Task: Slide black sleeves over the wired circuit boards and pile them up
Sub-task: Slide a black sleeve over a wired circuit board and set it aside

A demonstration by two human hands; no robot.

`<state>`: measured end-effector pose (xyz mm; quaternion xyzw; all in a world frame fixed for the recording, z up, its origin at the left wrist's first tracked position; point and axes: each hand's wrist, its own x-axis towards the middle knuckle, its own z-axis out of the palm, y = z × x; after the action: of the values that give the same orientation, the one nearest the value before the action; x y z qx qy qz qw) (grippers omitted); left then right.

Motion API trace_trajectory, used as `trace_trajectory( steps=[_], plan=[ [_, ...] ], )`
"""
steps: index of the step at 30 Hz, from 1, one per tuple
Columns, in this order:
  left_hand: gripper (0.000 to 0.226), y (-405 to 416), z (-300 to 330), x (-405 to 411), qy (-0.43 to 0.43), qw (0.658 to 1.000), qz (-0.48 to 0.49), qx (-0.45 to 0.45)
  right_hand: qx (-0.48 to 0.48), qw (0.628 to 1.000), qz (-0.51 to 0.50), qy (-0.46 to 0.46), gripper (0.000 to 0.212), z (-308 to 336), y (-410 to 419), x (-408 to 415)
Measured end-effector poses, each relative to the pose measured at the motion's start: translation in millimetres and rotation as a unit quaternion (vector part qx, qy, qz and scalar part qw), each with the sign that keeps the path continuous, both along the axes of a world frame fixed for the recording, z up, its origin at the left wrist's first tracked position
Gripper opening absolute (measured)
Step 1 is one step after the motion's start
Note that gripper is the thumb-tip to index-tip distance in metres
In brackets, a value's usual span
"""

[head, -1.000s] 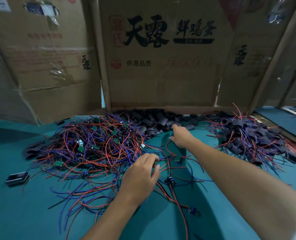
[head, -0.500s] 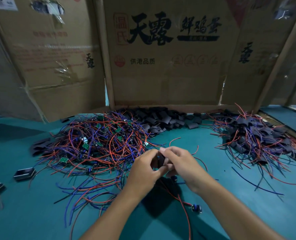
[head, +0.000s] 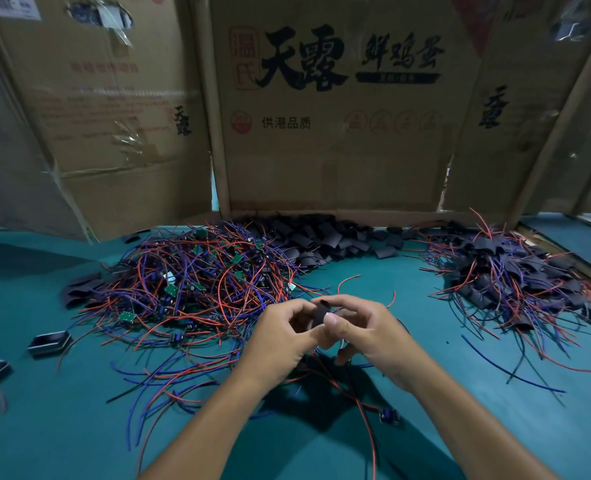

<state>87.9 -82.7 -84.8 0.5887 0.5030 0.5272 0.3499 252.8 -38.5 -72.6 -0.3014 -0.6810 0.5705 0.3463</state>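
My left hand (head: pixel 280 341) and my right hand (head: pixel 366 330) meet over the middle of the teal table, both pinching one black sleeve (head: pixel 319 314). Red and blue wires trail down from between the hands; whether a board sits inside the sleeve I cannot tell. A tangled heap of bare wired circuit boards (head: pixel 197 282) with small green boards lies to the left. Loose black sleeves (head: pixel 325 237) are heaped at the back centre. A pile of sleeved boards (head: pixel 515 278) lies at the right.
Cardboard box walls (head: pixel 335 140) stand upright along the back. Two small black trays (head: pixel 49 342) lie at the left edge of the teal table (head: pixel 460 427). A lone wired part (head: pixel 389 415) rests near the front, and stray wires spread under my hands.
My right hand came back from the sleeve heap at the rear with a sleeve and joined my left hand at the centre. Since half a second ago the hands barely shifted.
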Motion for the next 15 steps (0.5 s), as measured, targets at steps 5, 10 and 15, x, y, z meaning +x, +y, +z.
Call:
trace_trajectory(
  steps=[5,10,15],
  plan=[
    [0.024,-2.9,6.2,-4.4,0.055,0.998,0.001,-0.006,0.038,0.999,-0.017,0.018,0.032,-4.8,5.3,-1.4],
    [0.04,-9.2,24.1,-29.5,0.058,0.992,-0.027,-0.111,0.037,0.996,-0.048,0.061,0.027,-5.0,9.3,1.4],
    [0.013,-22.8,39.2,-121.3,0.301,0.927,0.19,-0.115,0.031,0.994,-0.071,0.074,0.032,-6.8,9.8,2.4]
  ],
)
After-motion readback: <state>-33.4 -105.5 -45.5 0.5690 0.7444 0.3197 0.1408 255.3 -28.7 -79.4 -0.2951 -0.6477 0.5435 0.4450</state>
